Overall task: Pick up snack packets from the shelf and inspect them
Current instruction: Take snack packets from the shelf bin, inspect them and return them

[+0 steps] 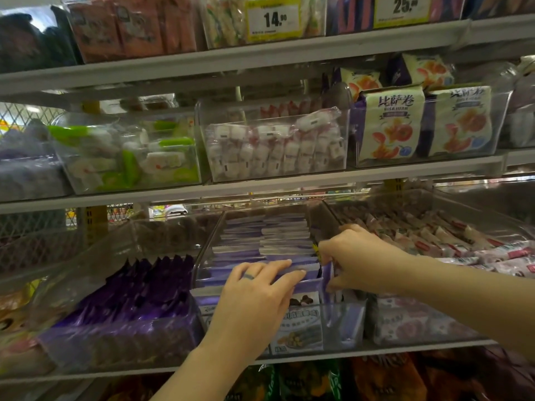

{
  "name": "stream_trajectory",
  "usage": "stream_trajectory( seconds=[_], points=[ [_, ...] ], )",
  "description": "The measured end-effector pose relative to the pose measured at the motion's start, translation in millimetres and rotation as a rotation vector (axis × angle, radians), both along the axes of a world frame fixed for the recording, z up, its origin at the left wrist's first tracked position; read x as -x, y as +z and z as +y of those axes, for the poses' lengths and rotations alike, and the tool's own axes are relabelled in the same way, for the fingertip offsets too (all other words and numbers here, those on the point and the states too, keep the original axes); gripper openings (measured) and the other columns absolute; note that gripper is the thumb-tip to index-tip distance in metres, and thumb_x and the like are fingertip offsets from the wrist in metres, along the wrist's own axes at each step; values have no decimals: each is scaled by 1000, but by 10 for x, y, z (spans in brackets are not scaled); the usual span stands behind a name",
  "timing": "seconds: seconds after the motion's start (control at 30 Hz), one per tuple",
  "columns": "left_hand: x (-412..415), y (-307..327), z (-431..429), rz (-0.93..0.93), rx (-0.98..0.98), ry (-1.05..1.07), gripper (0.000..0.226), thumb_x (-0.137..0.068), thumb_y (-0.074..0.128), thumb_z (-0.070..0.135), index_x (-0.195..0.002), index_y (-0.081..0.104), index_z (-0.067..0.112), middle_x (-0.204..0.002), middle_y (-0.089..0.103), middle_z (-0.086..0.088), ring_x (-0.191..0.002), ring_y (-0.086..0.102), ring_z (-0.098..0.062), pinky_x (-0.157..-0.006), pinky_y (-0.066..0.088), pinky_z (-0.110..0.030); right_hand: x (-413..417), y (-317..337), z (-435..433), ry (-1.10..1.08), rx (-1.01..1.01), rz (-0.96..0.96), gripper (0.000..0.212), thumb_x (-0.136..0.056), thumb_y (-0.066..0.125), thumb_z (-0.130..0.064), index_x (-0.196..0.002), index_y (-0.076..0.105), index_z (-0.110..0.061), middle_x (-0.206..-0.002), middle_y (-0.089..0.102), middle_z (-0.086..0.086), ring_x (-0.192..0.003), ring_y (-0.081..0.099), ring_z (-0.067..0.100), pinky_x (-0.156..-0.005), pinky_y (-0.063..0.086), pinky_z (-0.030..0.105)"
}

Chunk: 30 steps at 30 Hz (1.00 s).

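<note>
A clear bin (pixel 344 322) on the lower shelf holds a row of upright pale purple snack packets (pixel 278 235). My left hand (pixel 257 296) lies over the front packets with its fingers straight, the fingertips touching their top edges. My right hand (pixel 356 256) reaches in from the right and pinches a packet at the right side of the row between thumb and curled fingers. That packet's face is hidden behind the hand.
A bin of dark purple packets (pixel 139 287) stands to the left, and a bin of pink-and-white packets (pixel 451 244) to the right. The shelf above carries clear bins of white candies (pixel 275 149) and pizza-roll packets (pixel 390 125). Price tags (pixel 273 18) hang higher up.
</note>
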State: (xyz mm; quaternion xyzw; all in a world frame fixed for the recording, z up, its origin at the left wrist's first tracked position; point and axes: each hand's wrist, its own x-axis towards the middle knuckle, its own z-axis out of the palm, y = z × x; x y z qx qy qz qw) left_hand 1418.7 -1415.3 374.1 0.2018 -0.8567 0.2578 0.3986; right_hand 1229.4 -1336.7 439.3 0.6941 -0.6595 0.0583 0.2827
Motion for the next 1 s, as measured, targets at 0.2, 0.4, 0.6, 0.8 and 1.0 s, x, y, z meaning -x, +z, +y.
stream_trajectory(
  seconds=[0.2, 0.4, 0.6, 0.8, 1.0],
  points=[
    [-11, -11, -3, -1, -1, -19, 35, -85, 72, 29, -119, 66, 34, -119, 69, 10, -100, 68, -12, -86, 55, -39, 40, 215, 93, 97, -327, -133, 22, -95, 56, -35, -104, 73, -24, -100, 72, -11, -84, 61, -1, -105, 41, 31],
    [-4, -13, 17, 23, 4, -28, 35, -85, 72, 27, -119, 67, 34, -118, 69, 10, -100, 68, -11, -86, 55, -38, 182, 451, -169, -46, -128, -25, 19, -91, 55, -21, -95, 73, -24, -96, 71, -5, -84, 64, 17, -80, 51, 30],
    [-7, -18, -9, 11, 10, -55, 38, -80, 77, 30, -116, 67, 36, -116, 70, 12, -98, 68, -8, -84, 56, -36, 14, 318, -627, -341, -291, 87, 30, -93, 55, -28, -120, 60, -16, -82, 47, -2, -76, 44, 18, -81, 34, 33],
    [-32, -28, -35, -10, 23, -62, 41, -81, 75, 33, -119, 63, 38, -119, 68, 14, -100, 67, -7, -84, 55, -34, -41, 350, -703, -433, -484, 8, 38, -89, 60, -29, -124, 57, -16, -96, 52, 1, -93, 50, 23, -87, 44, 34],
    [-34, -34, -14, -4, 21, -58, 39, -82, 73, 33, -119, 63, 38, -120, 67, 14, -102, 66, -6, -86, 53, -33, -43, 312, -579, -426, -538, 60, 52, -81, 68, -46, -123, 57, -17, -89, 50, -2, -99, 51, 24, -102, 42, 41]
  ],
)
